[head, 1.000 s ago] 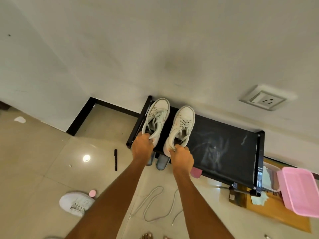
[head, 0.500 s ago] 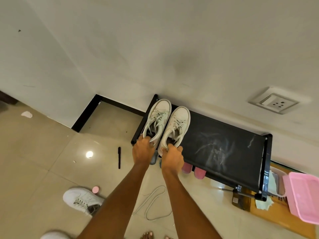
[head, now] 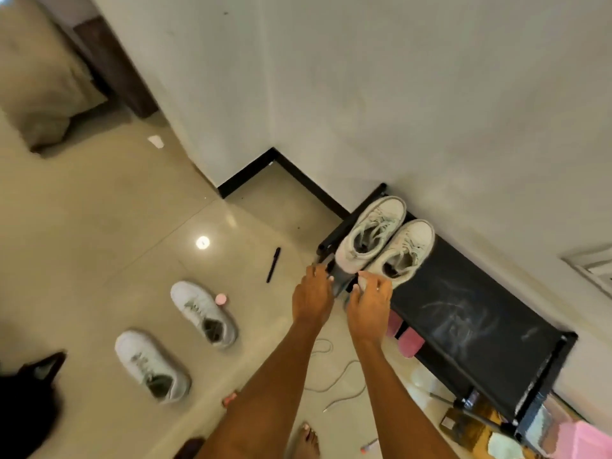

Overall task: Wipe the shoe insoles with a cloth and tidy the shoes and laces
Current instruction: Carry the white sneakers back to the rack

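Two white sneakers stand side by side on the left end of the black shoe rack (head: 463, 313), toes toward the wall: one (head: 371, 240) at the rack's edge, the other (head: 405, 251) to its right. My left hand (head: 313, 293) and my right hand (head: 369, 299) hover just in front of their heels, fingers loosely apart and holding nothing. The right fingertips are close to the right sneaker's heel. Two more white sneakers (head: 203, 313) (head: 152, 366) lie on the floor to the left. A loose white lace (head: 337, 382) lies on the tiles under my forearms.
A black pen (head: 273, 269) and a small pink cap (head: 221, 298) lie on the floor. Pink slippers (head: 410, 342) sit under the rack. A pink basket (head: 589, 438) is at the bottom right, a dark object (head: 26, 402) at the bottom left, my bare foot (head: 309, 438) below.
Both hands have let go of the sneakers' heels and drawn back slightly. The two sneakers now stand close together on the rack. The view has swung left, showing a second floor sneaker.
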The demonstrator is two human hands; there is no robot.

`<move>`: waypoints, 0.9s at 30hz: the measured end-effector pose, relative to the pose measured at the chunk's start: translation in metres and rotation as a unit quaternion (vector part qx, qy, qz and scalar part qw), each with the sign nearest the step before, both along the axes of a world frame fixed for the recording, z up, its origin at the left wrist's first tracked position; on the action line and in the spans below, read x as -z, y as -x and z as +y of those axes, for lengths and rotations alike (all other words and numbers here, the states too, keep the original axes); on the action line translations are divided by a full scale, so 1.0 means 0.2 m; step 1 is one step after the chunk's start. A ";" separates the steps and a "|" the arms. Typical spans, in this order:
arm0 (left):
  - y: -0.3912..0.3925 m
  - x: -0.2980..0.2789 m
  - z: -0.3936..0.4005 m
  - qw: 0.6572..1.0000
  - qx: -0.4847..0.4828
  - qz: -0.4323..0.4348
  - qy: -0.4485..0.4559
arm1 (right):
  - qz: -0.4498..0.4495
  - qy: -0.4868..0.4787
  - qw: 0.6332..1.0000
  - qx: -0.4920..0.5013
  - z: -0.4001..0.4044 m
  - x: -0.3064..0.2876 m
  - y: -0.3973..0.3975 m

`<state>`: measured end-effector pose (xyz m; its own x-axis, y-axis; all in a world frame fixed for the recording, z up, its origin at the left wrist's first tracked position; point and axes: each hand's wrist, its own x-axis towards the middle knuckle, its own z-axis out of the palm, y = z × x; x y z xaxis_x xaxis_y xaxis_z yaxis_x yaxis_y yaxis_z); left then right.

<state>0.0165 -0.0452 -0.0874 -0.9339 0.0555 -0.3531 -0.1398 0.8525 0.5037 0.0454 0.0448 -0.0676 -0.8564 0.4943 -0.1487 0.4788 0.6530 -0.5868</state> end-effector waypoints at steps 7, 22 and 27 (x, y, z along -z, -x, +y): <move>-0.43 0.12 -0.60 0.968 -0.233 -0.088 -0.017 | -0.141 0.092 0.961 -0.221 -0.74 0.20 -0.17; -1.24 1.38 -1.56 0.807 -0.537 -0.246 0.017 | -0.273 -0.091 0.815 -0.504 -1.40 1.59 -0.38; -1.22 1.75 -1.68 0.827 -0.524 -0.203 -0.019 | -0.253 -0.126 0.784 -0.553 -1.39 1.90 -0.27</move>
